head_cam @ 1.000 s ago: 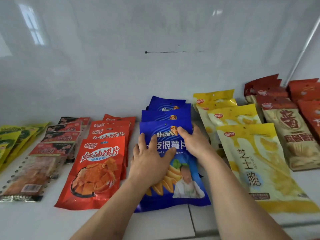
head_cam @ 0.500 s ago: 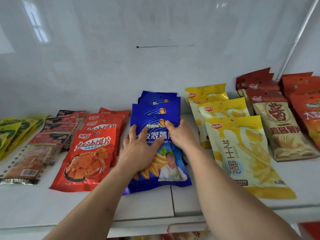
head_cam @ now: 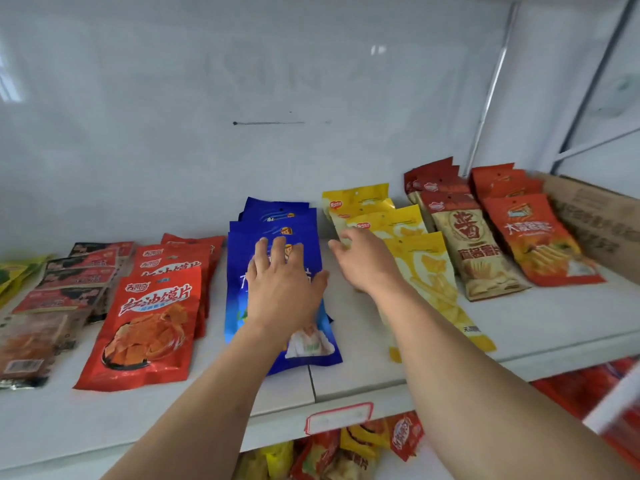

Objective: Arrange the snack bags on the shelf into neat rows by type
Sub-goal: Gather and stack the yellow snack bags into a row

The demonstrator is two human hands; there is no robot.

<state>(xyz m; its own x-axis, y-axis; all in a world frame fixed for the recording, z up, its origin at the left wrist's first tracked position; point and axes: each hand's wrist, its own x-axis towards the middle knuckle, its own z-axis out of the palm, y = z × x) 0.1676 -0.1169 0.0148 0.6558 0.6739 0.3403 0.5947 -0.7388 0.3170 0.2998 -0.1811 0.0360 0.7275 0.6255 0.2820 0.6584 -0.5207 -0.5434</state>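
Snack bags lie in overlapping rows on a white shelf (head_cam: 363, 379). A row of blue chip bags (head_cam: 277, 223) runs back at the centre. My left hand (head_cam: 282, 284) rests flat on the front blue bag, fingers spread. My right hand (head_cam: 363, 261) hovers open at the left edge of the yellow bag row (head_cam: 426, 271), holding nothing. Red-orange bags (head_cam: 145, 327) form the row left of the blue one. Beige-and-red bags (head_cam: 474, 251) and orange-red bags (head_cam: 533, 237) lie to the right.
Dark red strip packs (head_cam: 65, 289) and green-yellow bags (head_cam: 14, 271) lie at the far left. A cardboard box (head_cam: 599, 220) stands at the far right. A white back wall closes the shelf. More snack bags (head_cam: 346, 452) fill the lower shelf under a price tag holder (head_cam: 337, 417).
My right hand has let go of the front blue bag and moved right to the yellow row. My left hand has slid up the blue bag and flattened. The view has pulled back.
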